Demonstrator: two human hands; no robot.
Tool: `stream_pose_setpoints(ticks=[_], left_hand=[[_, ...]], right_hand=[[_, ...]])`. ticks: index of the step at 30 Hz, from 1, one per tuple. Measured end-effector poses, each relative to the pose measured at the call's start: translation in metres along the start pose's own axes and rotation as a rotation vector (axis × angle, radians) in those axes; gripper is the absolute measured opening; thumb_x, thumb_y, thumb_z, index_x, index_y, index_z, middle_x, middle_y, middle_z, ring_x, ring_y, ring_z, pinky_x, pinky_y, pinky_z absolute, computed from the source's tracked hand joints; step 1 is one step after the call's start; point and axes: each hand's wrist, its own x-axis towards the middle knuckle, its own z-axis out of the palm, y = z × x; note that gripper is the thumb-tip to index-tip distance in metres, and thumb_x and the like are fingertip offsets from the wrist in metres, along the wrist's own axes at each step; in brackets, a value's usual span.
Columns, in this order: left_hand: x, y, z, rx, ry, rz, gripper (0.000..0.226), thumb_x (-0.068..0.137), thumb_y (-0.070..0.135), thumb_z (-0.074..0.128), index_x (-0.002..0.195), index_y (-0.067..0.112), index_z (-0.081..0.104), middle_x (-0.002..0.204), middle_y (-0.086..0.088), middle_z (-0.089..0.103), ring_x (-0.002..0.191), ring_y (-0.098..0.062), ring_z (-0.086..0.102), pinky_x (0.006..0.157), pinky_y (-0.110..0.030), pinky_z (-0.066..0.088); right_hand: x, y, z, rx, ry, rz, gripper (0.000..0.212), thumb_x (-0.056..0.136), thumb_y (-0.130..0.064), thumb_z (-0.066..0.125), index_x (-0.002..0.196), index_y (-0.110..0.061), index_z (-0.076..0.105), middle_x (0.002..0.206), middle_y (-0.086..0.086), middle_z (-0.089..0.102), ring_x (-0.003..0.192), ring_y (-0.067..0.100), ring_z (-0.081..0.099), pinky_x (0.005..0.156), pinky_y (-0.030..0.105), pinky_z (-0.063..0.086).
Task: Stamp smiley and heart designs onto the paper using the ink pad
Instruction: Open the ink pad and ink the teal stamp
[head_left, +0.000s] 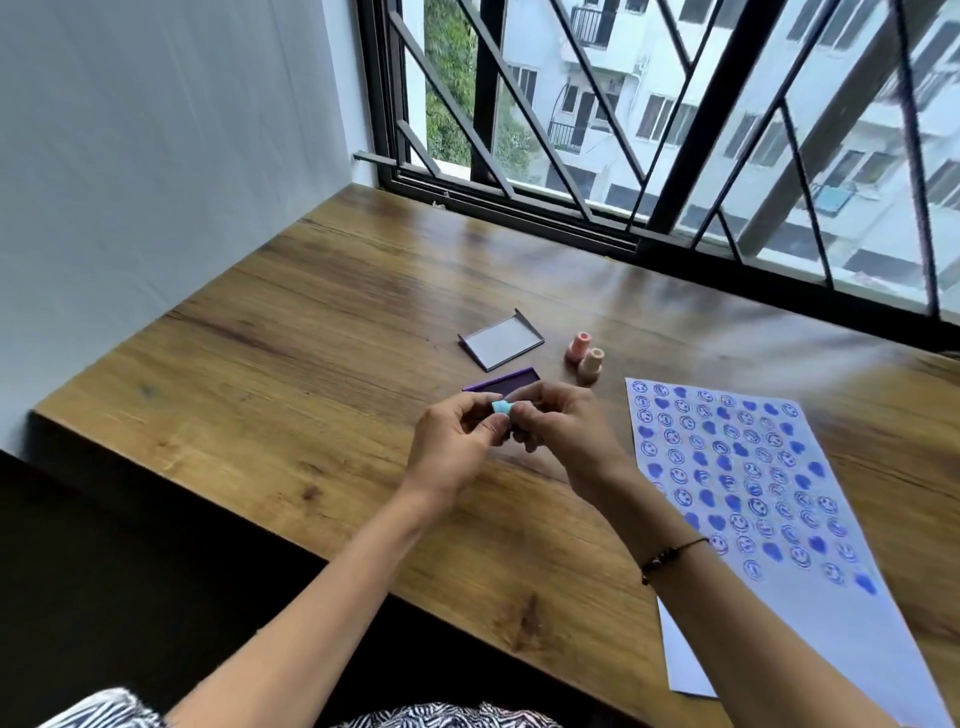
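Paper (810, 519) lies flat on the right of a wood-grain tabletop (311, 338), long axis running near-to-far and skewed a bit left at the far end; white sheet, covered in rows of blue smiley and heart prints, with a second white sheet edge showing under its near corner. Tabletop fills a corner: plain white wall on the left, black-framed window with diagonal metal grille along the far side, apartment blocks outside. Ink pad (506, 385), a flat purple rectangular tray, sits mid-tabletop just beyond the hands, partly hidden by them. Its grey lid (501, 344) lies open-side up further back. Two peach plastic stampers (584, 358) stand upright right of the lid, touching. Left hand (452, 449) and right hand (558, 434) meet above the pad, fingertips pinching a small light-blue stamper (500, 406) between them. Beaded bracelet (670, 558) on right wrist.
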Motion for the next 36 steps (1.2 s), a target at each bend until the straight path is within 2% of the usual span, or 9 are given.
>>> stream_pose_setpoints(ticks=[3, 7, 10, 13, 16, 27, 32, 34, 36], left_hand=[[0.003, 0.000, 0.001, -0.169, 0.031, -0.109, 0.012, 0.081, 0.000, 0.059, 0.080, 0.010, 0.065, 0.069, -0.004, 0.064, 0.052, -0.003, 0.061, 0.056, -0.014, 0.054], [0.007, -0.004, -0.009, -0.316, 0.087, -0.159, 0.023, 0.084, -0.003, 0.053, 0.066, 0.010, 0.061, 0.060, -0.007, 0.058, 0.041, -0.002, 0.056, 0.047, -0.011, 0.049], [0.008, -0.012, -0.011, -0.300, 0.093, -0.132, 0.020, 0.083, -0.003, 0.054, 0.070, 0.010, 0.061, 0.059, -0.005, 0.059, 0.043, -0.002, 0.056, 0.049, -0.010, 0.050], [0.007, -0.021, -0.007, -0.274, 0.128, -0.113, 0.011, 0.084, -0.002, 0.054, 0.085, 0.006, 0.061, 0.064, -0.006, 0.059, 0.044, -0.001, 0.056, 0.050, -0.011, 0.049], [0.011, -0.028, -0.003, -0.239, 0.165, -0.113, 0.013, 0.084, 0.000, 0.055, 0.094, 0.004, 0.062, 0.066, -0.003, 0.061, 0.044, 0.000, 0.055, 0.050, -0.010, 0.049], [0.016, -0.031, -0.001, -0.264, 0.152, -0.134, 0.014, 0.085, 0.002, 0.055, 0.095, 0.006, 0.062, 0.068, -0.003, 0.063, 0.051, -0.002, 0.060, 0.058, -0.014, 0.053], [0.015, -0.028, -0.002, -0.273, 0.148, -0.103, 0.016, 0.086, 0.002, 0.053, 0.100, 0.002, 0.061, 0.068, -0.003, 0.061, 0.050, 0.000, 0.057, 0.058, -0.011, 0.051], [0.014, -0.029, -0.003, -0.283, 0.148, -0.092, 0.017, 0.086, 0.002, 0.053, 0.102, 0.001, 0.060, 0.069, -0.004, 0.061, 0.049, 0.001, 0.058, 0.059, -0.011, 0.051], [0.014, -0.030, -0.004, -0.281, 0.155, -0.083, 0.020, 0.085, 0.002, 0.054, 0.104, 0.000, 0.060, 0.070, -0.004, 0.062, 0.050, 0.001, 0.059, 0.060, -0.011, 0.052]], right_hand=[[0.003, -0.001, 0.004, -0.155, 0.062, -0.064, 0.013, 0.082, 0.001, 0.058, 0.082, -0.010, 0.065, 0.069, 0.010, 0.061, 0.058, 0.017, 0.054, 0.052, 0.025, 0.045], [0.012, -0.011, -0.007, -0.573, 0.211, -0.305, 0.015, 0.076, 0.001, 0.062, 0.085, -0.009, 0.069, 0.075, -0.001, 0.064, 0.062, 0.007, 0.048, 0.058, 0.008, 0.032], [0.030, -0.016, -0.012, -0.795, 0.206, -0.368, 0.019, 0.075, 0.005, 0.058, 0.090, -0.004, 0.067, 0.095, 0.016, 0.068, 0.080, 0.025, 0.056, 0.063, 0.020, 0.025], [0.041, -0.006, -0.001, -1.025, 0.062, -0.373, 0.020, 0.077, 0.002, 0.055, 0.096, -0.001, 0.063, 0.105, 0.019, 0.064, 0.097, 0.032, 0.055, 0.077, 0.028, 0.036], [0.040, 0.005, 0.011, -1.183, -0.016, -0.410, 0.019, 0.076, -0.001, 0.053, 0.094, -0.001, 0.057, 0.105, 0.020, 0.060, 0.099, 0.032, 0.051, 0.078, 0.036, 0.043], [0.046, 0.001, 0.008, -1.247, -0.096, -0.424, 0.020, 0.075, -0.001, 0.055, 0.095, -0.002, 0.060, 0.101, 0.019, 0.062, 0.093, 0.031, 0.055, 0.066, 0.031, 0.039], [0.057, -0.007, -0.005, -1.002, -0.074, -0.210, 0.021, 0.073, -0.001, 0.057, 0.089, -0.007, 0.070, 0.103, 0.016, 0.068, 0.094, 0.028, 0.059, 0.073, 0.024, 0.043], [0.060, -0.012, -0.012, -0.858, -0.012, -0.145, 0.020, 0.072, -0.001, 0.061, 0.088, -0.007, 0.072, 0.099, 0.016, 0.070, 0.084, 0.020, 0.056, 0.056, 0.009, 0.035], [0.060, -0.014, -0.010, -0.836, 0.064, -0.194, 0.020, 0.071, -0.001, 0.062, 0.087, -0.007, 0.072, 0.095, 0.017, 0.071, 0.079, 0.021, 0.056, 0.053, 0.015, 0.031]])
